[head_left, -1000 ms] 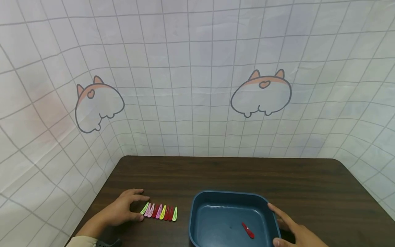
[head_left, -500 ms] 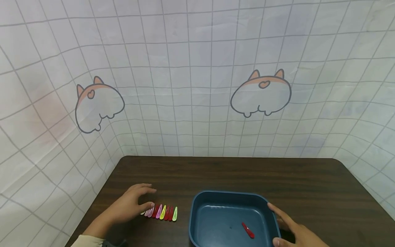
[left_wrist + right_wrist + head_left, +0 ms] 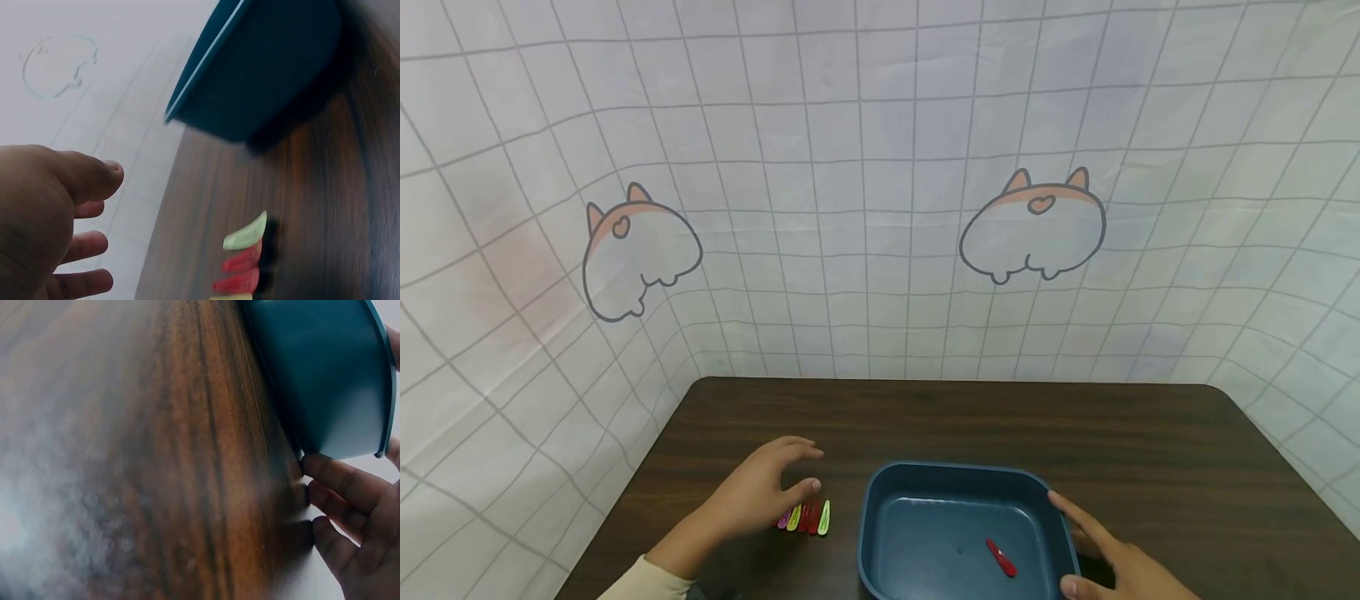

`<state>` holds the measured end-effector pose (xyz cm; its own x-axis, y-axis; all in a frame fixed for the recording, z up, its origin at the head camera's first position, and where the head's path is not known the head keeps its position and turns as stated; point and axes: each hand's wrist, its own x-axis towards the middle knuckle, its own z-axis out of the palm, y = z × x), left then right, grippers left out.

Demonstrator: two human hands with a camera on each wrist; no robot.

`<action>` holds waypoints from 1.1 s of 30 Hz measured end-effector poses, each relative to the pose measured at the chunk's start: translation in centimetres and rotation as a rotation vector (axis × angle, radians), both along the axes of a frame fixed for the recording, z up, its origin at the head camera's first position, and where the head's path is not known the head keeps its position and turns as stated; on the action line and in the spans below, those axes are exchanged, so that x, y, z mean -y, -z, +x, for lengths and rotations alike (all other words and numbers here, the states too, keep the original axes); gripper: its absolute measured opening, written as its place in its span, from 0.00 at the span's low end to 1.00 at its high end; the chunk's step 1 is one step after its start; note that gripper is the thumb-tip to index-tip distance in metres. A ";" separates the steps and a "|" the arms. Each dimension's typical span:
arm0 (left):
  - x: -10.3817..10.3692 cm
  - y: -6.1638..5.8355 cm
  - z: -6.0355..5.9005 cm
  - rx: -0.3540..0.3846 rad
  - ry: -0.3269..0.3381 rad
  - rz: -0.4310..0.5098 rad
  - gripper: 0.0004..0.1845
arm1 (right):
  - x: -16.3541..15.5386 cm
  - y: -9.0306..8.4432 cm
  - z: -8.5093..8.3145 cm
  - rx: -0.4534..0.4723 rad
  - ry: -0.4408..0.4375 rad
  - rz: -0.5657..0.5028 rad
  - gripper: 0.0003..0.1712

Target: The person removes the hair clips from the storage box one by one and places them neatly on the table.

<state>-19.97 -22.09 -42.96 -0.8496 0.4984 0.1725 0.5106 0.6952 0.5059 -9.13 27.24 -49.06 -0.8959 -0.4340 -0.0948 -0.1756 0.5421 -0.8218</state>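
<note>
My left hand (image 3: pixel 760 496) hovers with spread fingers over a row of snap hair clips, hiding the row's left part. At the right of the row show a pale green hair clip (image 3: pixel 824 517), red hair clips (image 3: pixel 812 520) and a yellow one. Nothing lies between the left thumb (image 3: pixel 97 179) and fingers in the left wrist view. On the right, my right hand (image 3: pixel 1120 567) rests at the side of a blue bin (image 3: pixel 955 468), with index fingertip and thumb at its rim. In the right wrist view, extended fingers (image 3: pixel 347 481) reach its lower corner. One red hair clip (image 3: pixel 1001 557) lies inside the bin.
The dark wooden table (image 3: pixel 1165 467) has rounded far corners. Behind and beside it hangs a white gridded cloth (image 3: pixel 850 250) printed with cartoon animals. The bin stands to the right of the clip row, with a strip of table between them.
From the left end of the row, my left hand has moved right and slightly away over the clips, covering the left ones. My right hand and the bin have stayed in place.
</note>
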 end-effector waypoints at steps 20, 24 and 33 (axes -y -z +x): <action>-5.3 -0.3 1.1 -0.046 0.127 -0.050 0.21 | 0.0 0.0 0.0 -0.009 0.001 0.002 0.50; -6.5 -0.4 1.4 -0.063 0.154 -0.068 0.21 | 0.0 0.1 -0.1 -0.011 0.002 0.002 0.50; -8.4 -0.7 1.6 -0.041 0.201 -0.076 0.20 | 0.0 0.3 -0.1 -0.021 0.003 -0.011 0.50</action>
